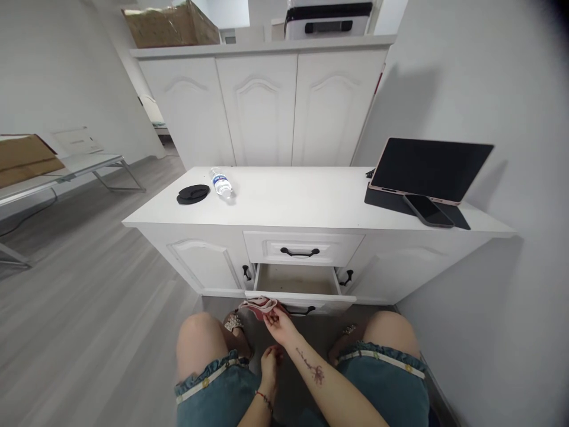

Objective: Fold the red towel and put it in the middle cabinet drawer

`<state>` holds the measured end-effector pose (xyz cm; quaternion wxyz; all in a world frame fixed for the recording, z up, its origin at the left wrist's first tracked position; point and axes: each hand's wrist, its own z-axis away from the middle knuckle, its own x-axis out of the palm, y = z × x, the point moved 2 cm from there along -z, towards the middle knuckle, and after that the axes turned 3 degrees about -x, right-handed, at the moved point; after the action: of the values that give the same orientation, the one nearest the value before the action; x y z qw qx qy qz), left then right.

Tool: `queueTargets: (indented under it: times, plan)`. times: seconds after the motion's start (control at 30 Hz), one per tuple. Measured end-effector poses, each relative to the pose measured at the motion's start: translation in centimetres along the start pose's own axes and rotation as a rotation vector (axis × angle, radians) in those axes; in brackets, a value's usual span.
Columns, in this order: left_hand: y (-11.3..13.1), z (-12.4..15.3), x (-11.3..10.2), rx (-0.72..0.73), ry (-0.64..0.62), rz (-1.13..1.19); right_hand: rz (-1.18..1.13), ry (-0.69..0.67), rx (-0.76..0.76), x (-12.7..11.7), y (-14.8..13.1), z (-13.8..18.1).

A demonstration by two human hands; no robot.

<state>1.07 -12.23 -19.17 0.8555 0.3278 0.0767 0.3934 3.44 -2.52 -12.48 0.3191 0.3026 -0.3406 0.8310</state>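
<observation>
**Desk:** What sits closest to the lens?

**Photographer:** Denim shorts (382, 379) with a white trim, and two bare knees, seen from above. Between the knees the left hand (269, 363), a red cord at its wrist, hangs fingers-down. The fingers are loosely together and grip nothing.

**Desk:** And the other hand?

**Photographer:** The right hand (276, 323), on a tattooed forearm, pinches a pink cloth (259, 307) between thumb and fingertips. The cloth is bunched and lies against the front edge of the open lower drawer (297, 280), at its left corner. The part of the drawer's inside that shows is bare.

**Desk:** The setting?

**Photographer:** A low white cabinet (302, 198) against a white wall. Its upper drawer (302, 248), with a black handle, is closed. On top at the left stand a water bottle (220, 182) and, just beside it, a flat black disc (192, 194). At the right a dark tablet (429, 168) leans on its stand, with a phone (427, 210) lying before it. A sandalled foot (233, 322) shows below the cloth.
</observation>
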Motion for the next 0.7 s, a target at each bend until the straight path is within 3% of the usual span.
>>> queueTargets:
  times: [0.37, 0.7]
  plan:
    - [-0.3, 1.2, 0.9, -0.063, -0.058, -0.040, -0.255, 0.129, 0.135, -0.3, -4.3, 3.4]
    - [3.2, 1.9, 3.3, -0.041, -0.158, 0.042, -0.217, 0.194, 0.042, -3.8, -10.1, 5.2]
